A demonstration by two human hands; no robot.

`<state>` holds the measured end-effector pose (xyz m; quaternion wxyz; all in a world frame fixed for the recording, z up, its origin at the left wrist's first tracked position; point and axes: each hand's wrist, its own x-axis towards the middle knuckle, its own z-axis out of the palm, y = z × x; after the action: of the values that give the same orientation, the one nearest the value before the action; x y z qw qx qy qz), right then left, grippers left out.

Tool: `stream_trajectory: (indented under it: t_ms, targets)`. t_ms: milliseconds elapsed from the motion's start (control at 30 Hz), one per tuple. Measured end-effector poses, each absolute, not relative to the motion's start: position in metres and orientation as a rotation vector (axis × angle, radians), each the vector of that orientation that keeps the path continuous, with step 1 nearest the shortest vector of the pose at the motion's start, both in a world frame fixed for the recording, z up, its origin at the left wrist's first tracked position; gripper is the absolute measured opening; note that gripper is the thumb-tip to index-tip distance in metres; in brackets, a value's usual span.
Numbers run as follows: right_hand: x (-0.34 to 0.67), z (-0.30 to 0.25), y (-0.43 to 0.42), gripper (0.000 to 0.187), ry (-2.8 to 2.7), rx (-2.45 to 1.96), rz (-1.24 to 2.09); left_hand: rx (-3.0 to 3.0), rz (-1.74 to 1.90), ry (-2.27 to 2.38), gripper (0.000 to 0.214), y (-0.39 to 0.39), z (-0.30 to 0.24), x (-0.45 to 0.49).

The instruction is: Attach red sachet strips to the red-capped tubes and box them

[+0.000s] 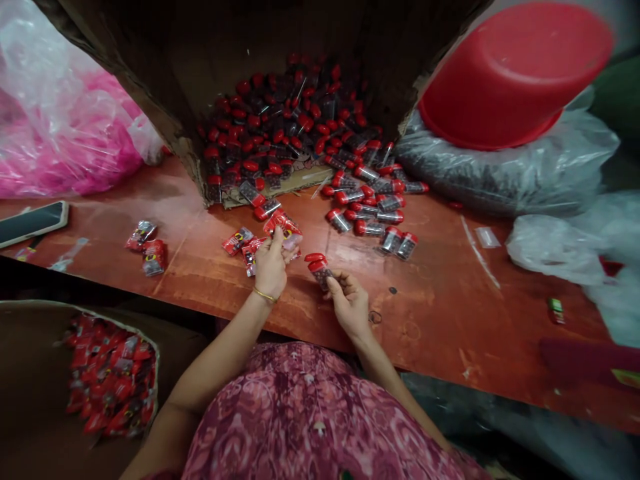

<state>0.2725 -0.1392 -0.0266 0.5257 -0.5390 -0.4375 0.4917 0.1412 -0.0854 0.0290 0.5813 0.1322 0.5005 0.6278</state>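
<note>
My left hand (270, 272), with a gold bangle at its wrist, pinches a small red printed plastic packet (284, 223) between thumb and fingers. Other red packets (237, 241) lie on the table just beside and under that hand. In my right hand (351, 305) is a small clear bottle (320, 272) of dark beads with a red cap, tilted towards the packet. A second red cap shows right behind it, so I may be gripping two bottles. A gap separates the bottle from the packet.
A cardboard box (187, 143) on its side spills many red-capped bottles (370, 228) onto the table (435, 293). Two filled packets (153, 257) and a phone (33, 225) lie left. Below left, an open carton (157, 373) holds packets. A red tub (505, 87) sits on a bag at right.
</note>
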Motion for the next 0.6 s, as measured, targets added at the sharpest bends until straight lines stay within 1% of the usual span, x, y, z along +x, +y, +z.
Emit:
stream_trajectory:
  t_ms: [267, 467, 600]
  targets:
    - [0.284, -0.021, -0.128, 0.024, -0.947, -1.322, 1.131, 0.398, 1.346, 1.153, 0.028, -0.088, 0.02, 0.138]
    - [0.286, -0.019, -0.139, 0.016, -1.248, -1.287, 1.078, 0.519, 1.467, 0.958, 0.018, -0.071, 0.033, 0.142]
    - [0.281, -0.017, -0.147, 0.02, -1.439, -1.268, 1.023, 0.705, 1.342, 0.887, 0.016, -0.055, 0.042, 0.15]
